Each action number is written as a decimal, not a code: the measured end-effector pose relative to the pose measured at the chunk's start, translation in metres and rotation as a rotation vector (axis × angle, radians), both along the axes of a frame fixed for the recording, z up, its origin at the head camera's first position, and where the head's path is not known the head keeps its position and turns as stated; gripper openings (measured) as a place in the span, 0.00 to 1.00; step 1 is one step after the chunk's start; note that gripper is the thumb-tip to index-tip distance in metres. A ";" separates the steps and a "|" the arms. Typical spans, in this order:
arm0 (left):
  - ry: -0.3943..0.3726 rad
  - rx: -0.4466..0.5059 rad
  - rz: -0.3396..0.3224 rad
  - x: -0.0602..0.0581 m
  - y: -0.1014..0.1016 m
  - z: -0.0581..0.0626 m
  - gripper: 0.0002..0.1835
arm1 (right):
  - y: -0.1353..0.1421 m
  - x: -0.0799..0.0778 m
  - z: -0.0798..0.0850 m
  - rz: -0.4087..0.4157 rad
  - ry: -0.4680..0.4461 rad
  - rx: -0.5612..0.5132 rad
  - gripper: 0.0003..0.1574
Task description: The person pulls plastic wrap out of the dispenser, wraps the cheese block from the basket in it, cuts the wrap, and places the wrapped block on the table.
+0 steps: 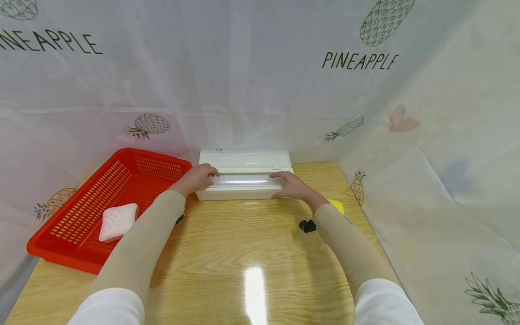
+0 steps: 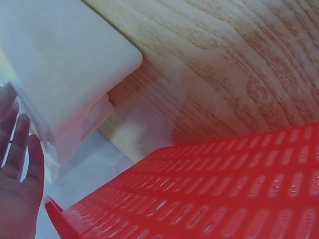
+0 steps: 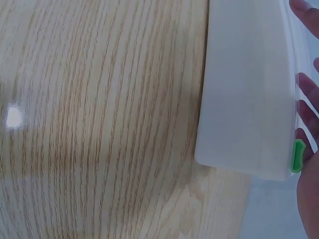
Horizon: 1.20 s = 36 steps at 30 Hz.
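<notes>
A long white box stands at the back of the table, its lid tipped up behind it. Inside lies a shiny clear roll that looks like plastic wrap. My left hand is at the left end of the roll; in the left wrist view its fingers look fairly straight. At the other end my right hand reaches over the box, fingers slightly bent, touching near its edge. A small green piece shows on the box beside the right hand. The roll's ends are hidden.
To the left, a red plastic basket holds a white speckled sponge-like block. A small black object and a yellow item lie by the right forearm. A pineapple-print curtain hangs behind the table.
</notes>
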<state>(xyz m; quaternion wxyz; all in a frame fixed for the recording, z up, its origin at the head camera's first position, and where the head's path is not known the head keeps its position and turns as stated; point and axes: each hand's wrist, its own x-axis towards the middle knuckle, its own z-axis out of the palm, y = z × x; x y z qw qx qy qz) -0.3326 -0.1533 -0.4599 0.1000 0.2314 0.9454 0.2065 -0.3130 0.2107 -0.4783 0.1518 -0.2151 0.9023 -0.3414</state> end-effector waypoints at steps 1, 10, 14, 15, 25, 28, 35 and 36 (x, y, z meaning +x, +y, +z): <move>-0.006 0.001 0.005 0.000 0.000 0.001 0.18 | 0.000 0.000 0.000 -0.003 -0.005 0.002 0.49; -0.034 -0.004 0.028 -0.003 -0.001 0.005 0.12 | -0.001 -0.004 0.001 0.006 0.008 -0.009 0.48; -0.056 -0.009 0.055 -0.003 -0.003 0.010 0.10 | -0.002 -0.006 0.003 -0.001 0.003 -0.039 0.45; -0.065 -0.003 0.058 -0.004 -0.003 0.012 0.10 | -0.003 -0.007 0.003 -0.005 -0.002 -0.046 0.44; -0.105 0.067 0.098 -0.006 -0.007 0.017 0.08 | -0.006 -0.012 0.001 -0.065 -0.014 -0.118 0.28; -0.112 0.088 0.110 -0.009 -0.008 0.015 0.07 | -0.006 -0.015 -0.001 -0.075 0.024 -0.100 0.24; -0.107 0.123 0.123 -0.011 -0.007 0.016 0.06 | -0.003 -0.017 -0.004 -0.120 0.088 -0.019 0.15; -0.108 0.126 0.131 -0.012 -0.007 0.016 0.06 | -0.002 -0.017 -0.004 -0.125 0.090 -0.009 0.14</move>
